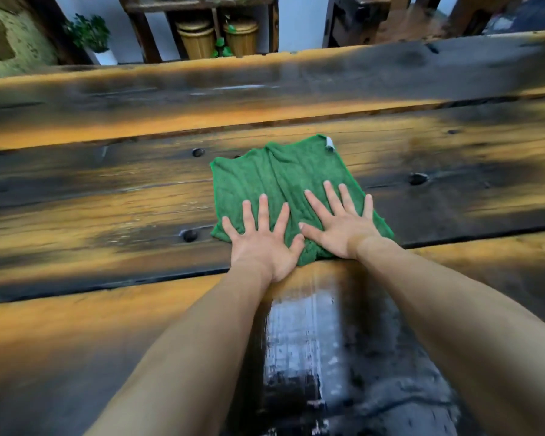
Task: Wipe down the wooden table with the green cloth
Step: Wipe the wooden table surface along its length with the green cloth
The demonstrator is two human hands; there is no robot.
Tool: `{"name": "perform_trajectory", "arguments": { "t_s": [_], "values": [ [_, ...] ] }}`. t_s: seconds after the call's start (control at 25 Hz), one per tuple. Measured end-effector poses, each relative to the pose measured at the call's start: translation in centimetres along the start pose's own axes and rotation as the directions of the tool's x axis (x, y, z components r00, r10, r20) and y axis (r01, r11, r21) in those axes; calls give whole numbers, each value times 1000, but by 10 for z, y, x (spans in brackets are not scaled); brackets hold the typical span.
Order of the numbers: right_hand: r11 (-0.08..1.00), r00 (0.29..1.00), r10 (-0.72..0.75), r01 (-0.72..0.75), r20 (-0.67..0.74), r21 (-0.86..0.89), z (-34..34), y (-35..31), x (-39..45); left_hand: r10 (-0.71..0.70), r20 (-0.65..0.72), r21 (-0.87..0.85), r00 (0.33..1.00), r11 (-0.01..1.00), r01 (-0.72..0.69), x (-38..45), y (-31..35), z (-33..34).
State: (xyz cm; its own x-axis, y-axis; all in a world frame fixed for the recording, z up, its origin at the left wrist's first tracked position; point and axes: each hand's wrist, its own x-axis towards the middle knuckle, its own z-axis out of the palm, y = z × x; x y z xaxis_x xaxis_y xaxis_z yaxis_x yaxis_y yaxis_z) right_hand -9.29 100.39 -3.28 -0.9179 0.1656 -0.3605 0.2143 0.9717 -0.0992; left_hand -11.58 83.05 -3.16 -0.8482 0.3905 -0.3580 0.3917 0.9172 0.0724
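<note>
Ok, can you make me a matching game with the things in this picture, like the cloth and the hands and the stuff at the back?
Things:
1. green cloth
2. left hand
3. potted plant
4. wet streak

Places or states:
A. far back, left of the baskets
B. shiny, on the table between the arms
C. flat on the cloth's near left part, fingers spread
D. spread out under both hands

Pairs: 1-D, 2-C, 3-A, 4-B

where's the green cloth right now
In the head view the green cloth lies flat mid-table on the wooden table, pinned under the left hand and right hand.
</note>
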Motion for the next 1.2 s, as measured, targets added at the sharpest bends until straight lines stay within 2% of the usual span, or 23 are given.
{"name": "perform_trajectory", "arguments": {
  "t_s": [0.2, 0.52, 0.84, 1.04, 1.16, 1.2],
  "values": [
    [1000, 999, 2, -4, 53, 29, 23, -5, -74, 11, 32, 15, 999, 1000, -11, -75, 3, 21],
    [999, 994, 3, 2, 111, -37, 60, -13, -187, 50, 87, 14, 995, 999, -52, -193, 13, 60],
    [1000, 994, 19, -20, 104, 13, 95, -14, -290, 54, 118, 36, 992, 998, -59, -294, 27, 89],
    [997, 993, 57, -63, 101, 52, 115, -14, -347, 32, 95, 33, 995, 999, -36, -346, 32, 111],
    [992, 992, 103, -108, 74, 71, 124, -13, -375, 23, -31, -10, 999, 1000, -23, -370, 41, 126],
    [989, 991, 118, -124, 69, 84, 128, -12, -382, 14, -22, -51, 1000, 999, -15, -375, 44, 124]
  ]
}}
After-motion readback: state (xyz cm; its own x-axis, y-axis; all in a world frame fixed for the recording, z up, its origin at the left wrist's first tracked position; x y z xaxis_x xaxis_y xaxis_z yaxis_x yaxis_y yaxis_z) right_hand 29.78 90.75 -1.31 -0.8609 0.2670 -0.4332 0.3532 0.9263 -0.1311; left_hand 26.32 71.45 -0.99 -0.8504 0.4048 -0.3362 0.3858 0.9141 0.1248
